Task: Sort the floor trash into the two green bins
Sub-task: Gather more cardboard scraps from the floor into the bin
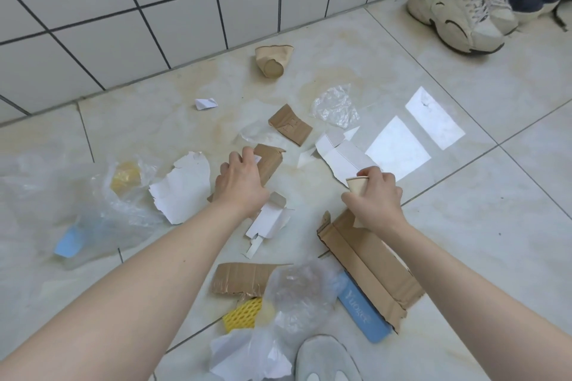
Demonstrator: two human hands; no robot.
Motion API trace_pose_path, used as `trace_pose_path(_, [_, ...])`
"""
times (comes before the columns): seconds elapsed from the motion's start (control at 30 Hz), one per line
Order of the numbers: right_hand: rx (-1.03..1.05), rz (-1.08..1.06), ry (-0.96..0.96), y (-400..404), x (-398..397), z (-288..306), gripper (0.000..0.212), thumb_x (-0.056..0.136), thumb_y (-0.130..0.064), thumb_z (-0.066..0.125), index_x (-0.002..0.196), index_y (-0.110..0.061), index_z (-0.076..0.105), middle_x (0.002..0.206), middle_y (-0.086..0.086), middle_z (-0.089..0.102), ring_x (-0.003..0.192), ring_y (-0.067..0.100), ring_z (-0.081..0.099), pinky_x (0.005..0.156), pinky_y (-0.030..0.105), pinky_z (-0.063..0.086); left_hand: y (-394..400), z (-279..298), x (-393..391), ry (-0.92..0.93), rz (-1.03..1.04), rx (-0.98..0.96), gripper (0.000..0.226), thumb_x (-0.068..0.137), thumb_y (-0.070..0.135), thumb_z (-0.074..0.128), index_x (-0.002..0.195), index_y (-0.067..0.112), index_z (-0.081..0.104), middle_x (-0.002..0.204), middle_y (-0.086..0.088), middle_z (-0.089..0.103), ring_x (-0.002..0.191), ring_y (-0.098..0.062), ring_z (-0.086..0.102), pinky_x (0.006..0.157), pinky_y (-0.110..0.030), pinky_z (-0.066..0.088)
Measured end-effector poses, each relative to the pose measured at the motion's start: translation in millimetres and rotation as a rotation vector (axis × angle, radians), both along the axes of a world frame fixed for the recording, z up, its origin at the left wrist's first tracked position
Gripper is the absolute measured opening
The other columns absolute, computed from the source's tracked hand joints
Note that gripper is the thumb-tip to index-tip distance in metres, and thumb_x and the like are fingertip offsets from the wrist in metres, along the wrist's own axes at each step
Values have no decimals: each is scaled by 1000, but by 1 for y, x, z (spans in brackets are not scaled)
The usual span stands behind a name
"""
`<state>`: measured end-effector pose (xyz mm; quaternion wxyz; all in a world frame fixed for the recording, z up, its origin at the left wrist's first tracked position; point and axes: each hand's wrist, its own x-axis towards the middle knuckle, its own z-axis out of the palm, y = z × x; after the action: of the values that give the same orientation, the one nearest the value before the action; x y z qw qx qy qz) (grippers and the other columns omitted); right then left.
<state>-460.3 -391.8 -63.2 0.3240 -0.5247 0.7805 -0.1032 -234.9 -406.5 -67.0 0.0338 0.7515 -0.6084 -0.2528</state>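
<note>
Trash lay scattered over the floor tiles (464, 210) around both outstretched arms. Left hand (240, 182) curled its fingers round a brown cardboard piece (270, 161). Right hand (376, 198) gripped a small paper cup (357, 185), rim pointing away, just above a long cardboard strip (365, 260).
</note>
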Motion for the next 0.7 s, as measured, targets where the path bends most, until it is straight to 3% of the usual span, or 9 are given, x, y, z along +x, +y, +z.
trace_pose_path(0.2, [-21, 79, 22, -17, 8, -4, 50, 75, -24, 56, 123, -21, 42, 133, 6, 32, 119, 31, 30, 85, 34, 35, 6, 6, 12, 49, 1, 18, 65, 76, 14, 61, 133, 9, 31, 127, -12, 38, 115, -33, 44, 95, -40, 42])
trace_pose_path(0.37, [1, 94, 41, -45, 31, -7, 71, 76, -28, 59, 139, -19, 27, 150, 13, 18, 130, 39, 26, 99, 42, 33, -10, 20, 30, 59, -20, -2, 57, 76, 15, 60, 128, 10, 38, 126, -9, 39, 116, -29, 45, 92, -36, 42])
trace_pose_path(0.5, [46, 97, 60, -76, 40, -7, 78, 78, -30, 59, 143, -18, 19, 151, 15, 14, 130, 40, 25, 86, 40, 34, -36, 35, 46, 20, -49, -22, 56, 76, 17, 62, 126, 9, 38, 125, -10, 39, 114, -31, 46, 88, -34, 40])
trace_pose_path(0.7, [116, 131, 181, -85, 47, -20, 68, 77, -34, 56, 134, -18, 21, 121, 11, 34, 110, 34, 30, 71, 38, 37, -59, 35, 57, 9, -65, 9, 57, 77, 19, 63, 127, 8, 37, 128, -11, 37, 115, -32, 45, 87, -36, 41])
